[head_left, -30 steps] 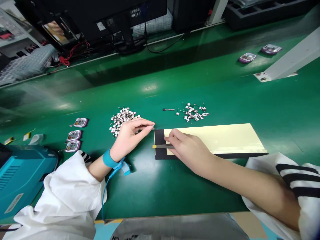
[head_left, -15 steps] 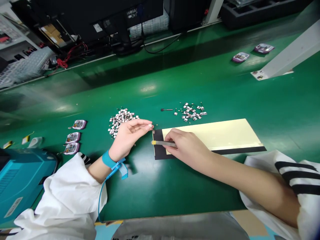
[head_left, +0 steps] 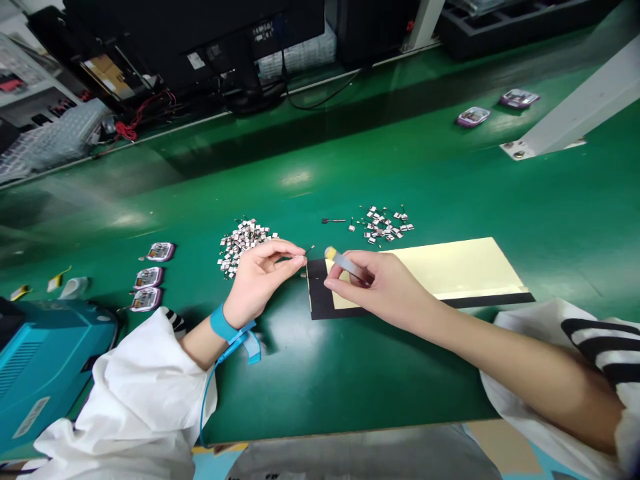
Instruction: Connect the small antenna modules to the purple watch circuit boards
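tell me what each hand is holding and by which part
Left hand: a small wired component, exact grip point unclear. Right hand: a grey tool, away from its yellow end.

Fairly bright light falls on the worktop [head_left: 280, 393], with a soft glare patch around its middle and hazy sheen at left. A dark band crosses its far side. The tool [head_left: 353, 267] looks blurred; wide-angle distortion stretches the edges.

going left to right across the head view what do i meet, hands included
Teal machine → three purple-rimmed devices → left hand → right hand → white post.
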Tool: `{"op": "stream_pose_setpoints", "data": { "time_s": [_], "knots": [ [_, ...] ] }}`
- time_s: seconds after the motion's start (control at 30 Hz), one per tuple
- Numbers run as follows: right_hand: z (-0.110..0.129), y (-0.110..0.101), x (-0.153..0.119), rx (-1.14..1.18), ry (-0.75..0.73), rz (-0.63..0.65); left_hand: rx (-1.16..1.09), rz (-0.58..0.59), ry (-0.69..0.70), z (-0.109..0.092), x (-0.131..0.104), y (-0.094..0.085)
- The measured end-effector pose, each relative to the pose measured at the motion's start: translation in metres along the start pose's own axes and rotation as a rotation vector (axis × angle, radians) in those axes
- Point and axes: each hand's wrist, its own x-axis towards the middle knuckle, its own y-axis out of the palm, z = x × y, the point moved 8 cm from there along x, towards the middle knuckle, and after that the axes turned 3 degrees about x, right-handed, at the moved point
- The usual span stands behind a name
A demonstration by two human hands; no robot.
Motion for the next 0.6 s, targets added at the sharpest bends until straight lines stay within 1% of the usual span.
{"op": "stream_pose_setpoints", "data": {
  "time_s": [0.1,0.27,0.33,0.47,0.6],
  "knots": [
    [-0.009,-0.001,0.001,0.151,0.095,0.009,-0.042,-0.009,-0.042,0.003,-0.003,0.003],
    [-0.008,0.000,0.003,0.256,0.074,0.025,-0.011,-0.041,-0.023,-0.002,-0.011,0.011],
    [-0.006,0.000,0.003,0.258,0.056,0.023,-0.001,-0.027,-0.019,-0.003,-0.013,0.015],
    [-0.003,0.001,0.001,0.184,0.042,0.016,-0.015,0.066,-0.055,-0.001,-0.015,0.024],
    [-0.002,0.002,0.000,0.124,0.034,0.016,-0.015,0.102,-0.057,0.000,-0.015,0.027]
  ]
}}
